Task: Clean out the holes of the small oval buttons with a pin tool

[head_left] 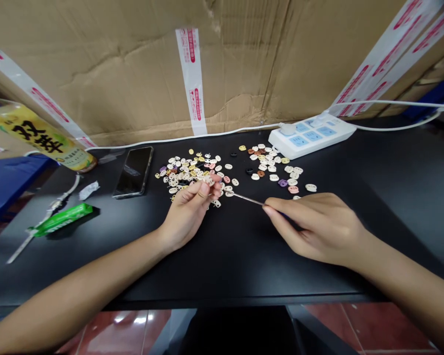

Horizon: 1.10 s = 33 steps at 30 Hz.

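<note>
My left hand point(192, 207) is closed, pinching a small pale button-like piece point(207, 180) between thumb and fingers above a pile. My right hand point(318, 227) grips a thin metal rod point(246, 198), whose far end points toward the left fingertips. Whether its tip touches the piece I cannot tell. Beneath and behind my left hand lies a loose pile of small oval two-holed pieces point(185, 170), mostly cream, with some yellow, pink, black and purple. A second, looser group of such pieces point(270, 160) lies to the right of it.
Along the back stands a white power strip point(314, 138) with its cable. On the left are a phone point(133, 172), a green wrapper point(64, 219), a wristwatch point(54, 207), crumpled plastic point(89, 191) and a yellow-labelled bottle point(40, 133). Taped cardboard point(133, 74) backs the black table point(229, 266).
</note>
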Each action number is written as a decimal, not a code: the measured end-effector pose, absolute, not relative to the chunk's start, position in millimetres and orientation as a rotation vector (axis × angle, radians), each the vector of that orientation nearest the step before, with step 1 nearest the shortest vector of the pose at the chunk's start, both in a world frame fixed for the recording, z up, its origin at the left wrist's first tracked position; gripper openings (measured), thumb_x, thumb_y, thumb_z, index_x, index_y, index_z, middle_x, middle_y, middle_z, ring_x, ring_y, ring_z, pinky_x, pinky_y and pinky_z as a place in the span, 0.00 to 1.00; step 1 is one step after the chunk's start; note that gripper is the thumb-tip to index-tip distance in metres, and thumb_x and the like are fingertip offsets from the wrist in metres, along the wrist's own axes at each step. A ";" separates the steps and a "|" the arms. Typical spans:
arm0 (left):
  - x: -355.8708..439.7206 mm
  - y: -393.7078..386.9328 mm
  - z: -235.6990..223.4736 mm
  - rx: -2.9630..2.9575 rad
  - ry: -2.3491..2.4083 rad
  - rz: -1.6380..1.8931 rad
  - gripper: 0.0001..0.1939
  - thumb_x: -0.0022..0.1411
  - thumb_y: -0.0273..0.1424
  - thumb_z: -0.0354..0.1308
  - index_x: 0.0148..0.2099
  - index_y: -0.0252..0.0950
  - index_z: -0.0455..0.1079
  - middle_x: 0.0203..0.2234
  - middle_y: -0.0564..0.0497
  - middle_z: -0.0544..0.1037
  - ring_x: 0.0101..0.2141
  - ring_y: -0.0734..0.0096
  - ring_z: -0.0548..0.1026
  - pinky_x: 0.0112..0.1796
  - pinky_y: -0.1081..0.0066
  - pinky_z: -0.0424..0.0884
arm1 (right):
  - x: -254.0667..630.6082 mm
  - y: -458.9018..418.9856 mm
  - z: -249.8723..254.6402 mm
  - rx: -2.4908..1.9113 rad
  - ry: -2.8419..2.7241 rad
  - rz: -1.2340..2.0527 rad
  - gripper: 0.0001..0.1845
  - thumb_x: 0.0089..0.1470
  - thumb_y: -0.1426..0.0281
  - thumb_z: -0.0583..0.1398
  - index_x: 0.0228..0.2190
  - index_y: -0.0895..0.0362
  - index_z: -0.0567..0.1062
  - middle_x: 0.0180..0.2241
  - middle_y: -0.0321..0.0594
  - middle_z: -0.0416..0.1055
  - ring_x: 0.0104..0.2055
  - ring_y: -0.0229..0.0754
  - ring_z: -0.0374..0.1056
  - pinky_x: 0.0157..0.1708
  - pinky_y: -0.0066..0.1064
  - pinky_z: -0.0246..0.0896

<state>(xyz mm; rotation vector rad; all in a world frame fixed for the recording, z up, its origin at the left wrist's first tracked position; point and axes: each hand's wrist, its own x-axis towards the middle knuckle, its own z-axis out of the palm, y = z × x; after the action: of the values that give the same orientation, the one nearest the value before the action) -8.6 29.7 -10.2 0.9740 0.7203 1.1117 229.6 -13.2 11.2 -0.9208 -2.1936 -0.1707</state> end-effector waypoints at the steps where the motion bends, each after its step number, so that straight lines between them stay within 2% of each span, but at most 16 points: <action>1: -9.4 30.3 -9.8 0.979 0.736 1.119 0.09 0.62 0.33 0.64 0.44 0.38 0.81 0.41 0.48 0.78 0.39 0.74 0.71 0.45 0.73 0.68 | 230.9 -12.7 13.3 -0.951 -2.163 -0.088 0.07 0.59 0.75 0.61 0.40 0.55 0.73 0.20 0.29 0.70 0.17 0.32 0.61 0.20 0.28 0.56; 3: -10.6 30.0 -8.5 1.024 0.745 1.078 0.10 0.62 0.32 0.63 0.45 0.37 0.81 0.47 0.46 0.78 0.39 0.74 0.72 0.44 0.73 0.69 | 232.2 -10.3 14.7 -1.036 -2.081 0.162 0.04 0.62 0.73 0.58 0.39 0.54 0.71 0.19 0.27 0.65 0.17 0.31 0.56 0.20 0.27 0.54; 5: -11.3 28.3 -6.9 1.088 0.735 0.994 0.11 0.62 0.32 0.64 0.47 0.37 0.80 0.45 0.45 0.79 0.38 0.73 0.74 0.43 0.71 0.70 | 231.3 -6.7 12.9 -1.093 -2.029 0.434 0.03 0.66 0.69 0.54 0.39 0.54 0.68 0.23 0.29 0.62 0.20 0.32 0.56 0.22 0.27 0.54; 10: -12.4 24.5 -2.6 1.229 0.760 0.774 0.17 0.62 0.33 0.64 0.53 0.35 0.76 0.39 0.45 0.82 0.37 0.69 0.78 0.43 0.67 0.73 | 219.8 0.3 4.2 -1.058 -1.938 0.913 0.11 0.69 0.62 0.47 0.37 0.53 0.64 0.29 0.33 0.60 0.29 0.36 0.58 0.32 0.29 0.58; 15: -11.5 23.7 0.9 1.416 0.762 0.698 0.17 0.65 0.34 0.60 0.54 0.35 0.74 0.39 0.46 0.81 0.37 0.70 0.77 0.43 0.67 0.73 | 206.2 1.8 -0.1 -1.148 -1.867 1.144 0.16 0.66 0.56 0.52 0.34 0.54 0.68 0.30 0.35 0.62 0.30 0.36 0.57 0.30 0.30 0.54; 19: -11.5 22.5 -1.0 1.715 0.746 0.757 0.16 0.66 0.33 0.59 0.55 0.41 0.75 0.48 0.46 0.74 0.49 0.66 0.72 0.49 0.65 0.70 | 201.1 3.8 -0.1 -1.142 -1.739 1.318 0.17 0.61 0.54 0.57 0.34 0.56 0.71 0.27 0.33 0.59 0.28 0.35 0.53 0.26 0.29 0.50; 21: -11.8 22.1 -2.7 1.804 0.730 0.754 0.17 0.66 0.33 0.58 0.56 0.44 0.74 0.48 0.46 0.72 0.52 0.65 0.69 0.52 0.64 0.68 | 200.5 5.1 0.7 -1.116 -1.667 1.404 0.17 0.59 0.54 0.60 0.34 0.57 0.73 0.25 0.31 0.57 0.27 0.34 0.52 0.25 0.29 0.48; 25: -10.8 21.1 -1.8 1.705 0.714 0.749 0.20 0.65 0.33 0.60 0.58 0.42 0.72 0.48 0.46 0.73 0.47 0.67 0.72 0.49 0.64 0.70 | 201.4 7.3 1.5 -1.091 -1.625 1.429 0.17 0.57 0.56 0.62 0.34 0.58 0.74 0.25 0.31 0.58 0.26 0.33 0.51 0.26 0.29 0.46; 27: -10.2 21.1 0.8 1.585 0.756 0.788 0.17 0.63 0.33 0.62 0.54 0.37 0.74 0.43 0.46 0.76 0.42 0.69 0.74 0.47 0.66 0.71 | 201.7 8.0 0.8 -1.119 -1.648 1.335 0.16 0.56 0.57 0.63 0.33 0.58 0.74 0.23 0.29 0.54 0.25 0.33 0.49 0.25 0.29 0.44; 29: -10.2 21.9 2.9 1.517 0.811 0.821 0.11 0.62 0.33 0.63 0.45 0.33 0.77 0.35 0.48 0.78 0.36 0.72 0.74 0.43 0.68 0.72 | 201.5 7.9 -0.2 -1.123 -1.682 1.271 0.14 0.55 0.58 0.64 0.33 0.58 0.74 0.22 0.27 0.50 0.24 0.32 0.46 0.24 0.29 0.43; 31: -10.9 23.1 3.2 1.516 0.838 0.824 0.09 0.61 0.33 0.63 0.37 0.31 0.76 0.28 0.51 0.76 0.31 0.74 0.73 0.39 0.70 0.71 | 200.8 7.0 -1.0 -1.103 -1.714 1.256 0.13 0.56 0.59 0.63 0.33 0.58 0.74 0.22 0.27 0.48 0.23 0.32 0.46 0.24 0.29 0.43; 33: -11.5 23.7 1.6 1.554 0.841 0.815 0.08 0.60 0.33 0.63 0.35 0.31 0.74 0.27 0.52 0.73 0.29 0.76 0.71 0.35 0.72 0.69 | 199.7 5.5 -1.4 -1.086 -1.740 1.262 0.13 0.57 0.60 0.62 0.32 0.58 0.73 0.22 0.27 0.48 0.23 0.32 0.45 0.24 0.29 0.43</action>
<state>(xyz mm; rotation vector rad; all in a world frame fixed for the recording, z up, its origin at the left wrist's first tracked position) -11.5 23.7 1.6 1.5542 0.8409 0.8148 199.7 5.5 -1.4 -1.0865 -1.7399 1.2622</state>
